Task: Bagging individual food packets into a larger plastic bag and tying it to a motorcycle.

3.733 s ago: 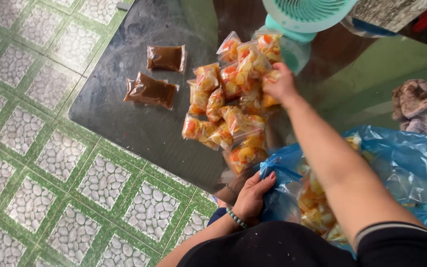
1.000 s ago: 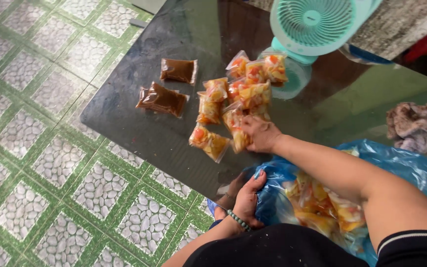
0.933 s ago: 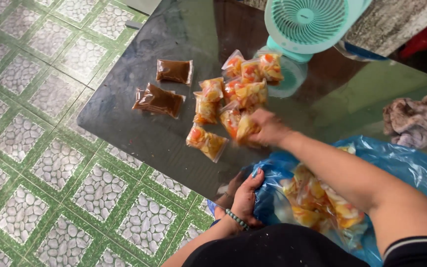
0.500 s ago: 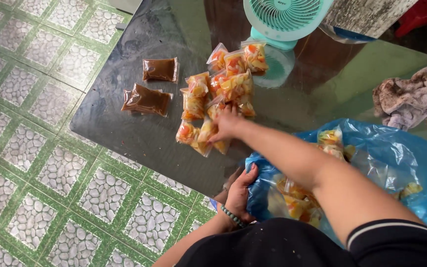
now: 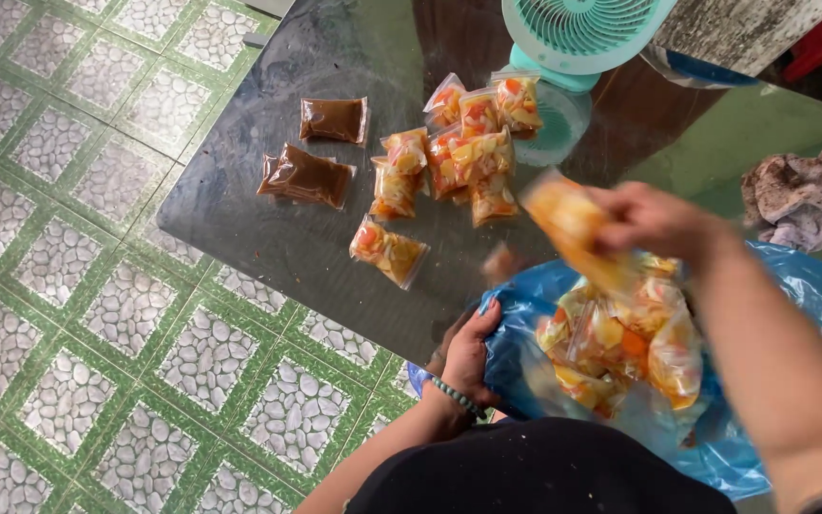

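Note:
My right hand (image 5: pixel 654 221) is blurred in motion above a blue plastic bag (image 5: pixel 811 314) and grips one clear packet of orange and yellow food (image 5: pixel 577 228). Several more such packets lie inside the blue bag (image 5: pixel 620 343). My left hand (image 5: pixel 473 357) grips the bag's near left rim at the table edge; a beaded bracelet sits on that wrist. A cluster of several orange-yellow packets (image 5: pixel 459 157) rests on the dark glossy table (image 5: pixel 240 228), with one packet (image 5: pixel 389 251) lying apart nearer me. Two packets of brown sauce (image 5: pixel 308 176) lie to the left.
A teal fan (image 5: pixel 577 38) stands at the table's far side, just behind the packet cluster. A crumpled grey-pink cloth (image 5: pixel 811 195) lies at the right. Green and white patterned floor tiles (image 5: pixel 68 314) surround the table on the left.
My right hand has lifted a packet off the table pile and swung it back to the right, over the blue bag. The pile on the table is smaller. My left hand still holds the bag.

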